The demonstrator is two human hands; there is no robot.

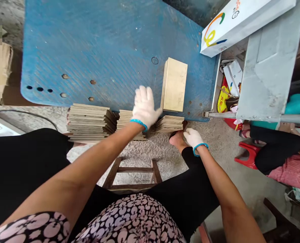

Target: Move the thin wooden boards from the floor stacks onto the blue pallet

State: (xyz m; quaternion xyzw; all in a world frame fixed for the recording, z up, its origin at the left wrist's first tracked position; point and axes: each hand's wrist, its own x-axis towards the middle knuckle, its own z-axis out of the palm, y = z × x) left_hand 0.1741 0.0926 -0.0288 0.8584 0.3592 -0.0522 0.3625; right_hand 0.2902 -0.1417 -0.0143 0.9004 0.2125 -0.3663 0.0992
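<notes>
My left hand (144,104), in a white knit glove with a blue cuff, is spread open at the front edge of the blue table (109,47). To its right on the table lies a stack of thin tan boards (175,86). My right hand (193,136), gloved the same way, hangs low beside my foot, near a short pile of boards (171,123); its fingers point left and their grip is unclear. Below my left hand stands a middle pile of boards (127,119), partly hidden by my forearm. Farther left is a taller pile of boards (87,121).
A white printed bag (241,23) rests at the back right beside a metal cabinet with an open drawer (225,84). A wooden stool (136,170) is beneath me. Another person (278,145) sits at right near a red stool (249,154). A cardboard box (5,74) stands left.
</notes>
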